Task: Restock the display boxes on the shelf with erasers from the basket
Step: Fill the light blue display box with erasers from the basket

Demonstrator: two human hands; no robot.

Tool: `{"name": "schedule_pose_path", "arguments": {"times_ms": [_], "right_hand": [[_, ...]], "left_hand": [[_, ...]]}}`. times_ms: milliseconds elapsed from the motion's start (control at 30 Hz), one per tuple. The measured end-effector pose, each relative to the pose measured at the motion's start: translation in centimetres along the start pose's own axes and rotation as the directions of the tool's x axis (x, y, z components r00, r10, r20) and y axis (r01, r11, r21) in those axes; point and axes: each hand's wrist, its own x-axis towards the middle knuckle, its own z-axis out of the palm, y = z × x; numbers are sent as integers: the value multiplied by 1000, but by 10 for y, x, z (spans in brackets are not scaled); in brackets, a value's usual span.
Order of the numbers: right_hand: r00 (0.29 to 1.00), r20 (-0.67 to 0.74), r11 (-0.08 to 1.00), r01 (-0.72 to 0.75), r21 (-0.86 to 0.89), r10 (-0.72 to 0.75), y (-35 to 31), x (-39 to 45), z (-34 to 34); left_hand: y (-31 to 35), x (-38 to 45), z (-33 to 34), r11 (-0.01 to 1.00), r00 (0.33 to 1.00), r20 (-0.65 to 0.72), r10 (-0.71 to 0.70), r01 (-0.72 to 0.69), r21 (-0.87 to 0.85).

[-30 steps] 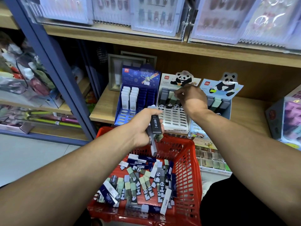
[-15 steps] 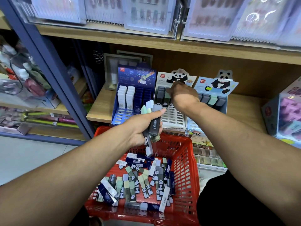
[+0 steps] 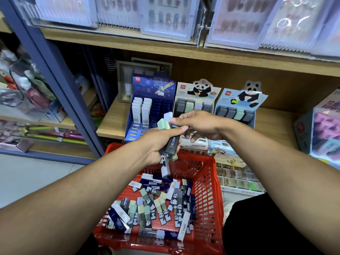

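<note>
So my right hand (image 3: 199, 126) has come back from the middle display box, the white cardboard one with the panda cutout on top (image 3: 195, 107), where it was poking around in the slots a second ago. Now it's over at my left hand (image 3: 158, 144) and its thumb and fingertips are pinching the top of the pale lilac eraser (image 3: 168, 116) sticking out of the bundle.

Left hand is wrapped tight around a fistful of long sleeved erasers (image 3: 170, 144), mint and dark grey ones, with a panda-print one hanging out the bottom, all held just above the red plastic mesh basket (image 3: 207, 183). That fist has come up a bit too, closer to the shelf.

What it means: one eraser just went into the panda box, and I'm pulling the next one. I'd guess the lilac goes in the same box, since there's already a lilac one in its back row.

Still loads of loose erasers lying in the basket, and the blue space-print box (image 3: 152, 100) on the left has plenty of empty slots, so nowhere near done.
</note>
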Motion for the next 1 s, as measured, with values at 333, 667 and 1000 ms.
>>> {"name": "schedule_pose_path", "arguments": {"times_ms": [333,667,1000], "right_hand": [[874,-446,954,-59,294,191,21,-3,-41],[818,-558,980,-33,198,141,36,4,-54],[811,-585,995,-55,-85,-5,39,19,-54]], "left_hand": [[-2,1,-2,995,992,-116,-40,30,-91],[-3,2,3,994,992,-100,-75,66,-92],[-3,2,3,995,992,-91,-84,79,-62]]}}
